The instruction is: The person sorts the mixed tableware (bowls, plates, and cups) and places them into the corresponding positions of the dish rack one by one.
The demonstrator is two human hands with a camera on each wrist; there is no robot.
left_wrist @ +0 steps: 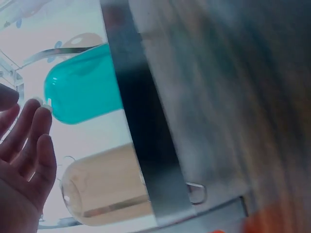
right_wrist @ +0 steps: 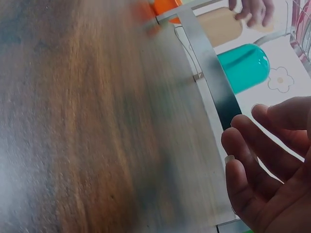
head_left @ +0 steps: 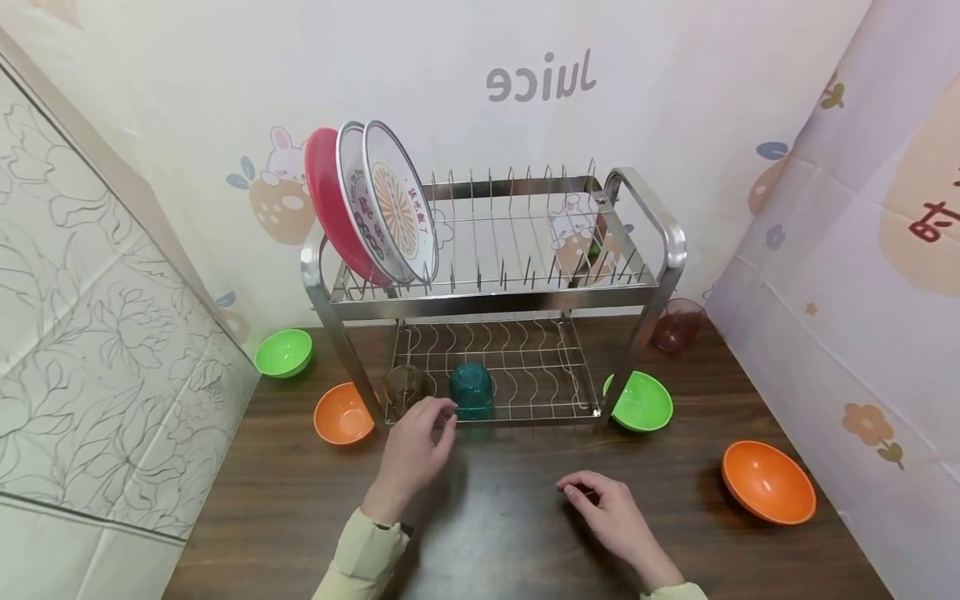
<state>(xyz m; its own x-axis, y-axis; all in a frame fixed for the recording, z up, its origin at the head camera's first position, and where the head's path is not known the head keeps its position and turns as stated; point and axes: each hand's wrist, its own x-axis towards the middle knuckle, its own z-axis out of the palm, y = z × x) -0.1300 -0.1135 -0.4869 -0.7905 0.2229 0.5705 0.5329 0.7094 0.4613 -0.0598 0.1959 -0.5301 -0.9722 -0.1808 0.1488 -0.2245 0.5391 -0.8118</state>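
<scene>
A teal glass [head_left: 472, 390] stands upside down on the lower tier of a metal dish rack [head_left: 495, 307], and a brownish clear glass [left_wrist: 107, 189] is beside it to the left. My left hand [head_left: 418, 443] is in front of these two glasses, fingers loosely bent and nothing in its grasp. In the left wrist view its fingertips come close to the teal glass's rounded end; whether they touch it I cannot tell. Over the wooden table, to the right, my right hand [head_left: 611, 512] hovers with relaxed fingers, holding nothing.
On the upper tier's left, a red plate [head_left: 330, 200] and two white patterned plates [head_left: 405, 200] lean upright. Green bowl [head_left: 285, 352] and orange bowl [head_left: 342, 415] sit left of the rack. To its right are another green bowl [head_left: 645, 402], a reddish glass [head_left: 677, 327] and an orange bowl [head_left: 768, 483].
</scene>
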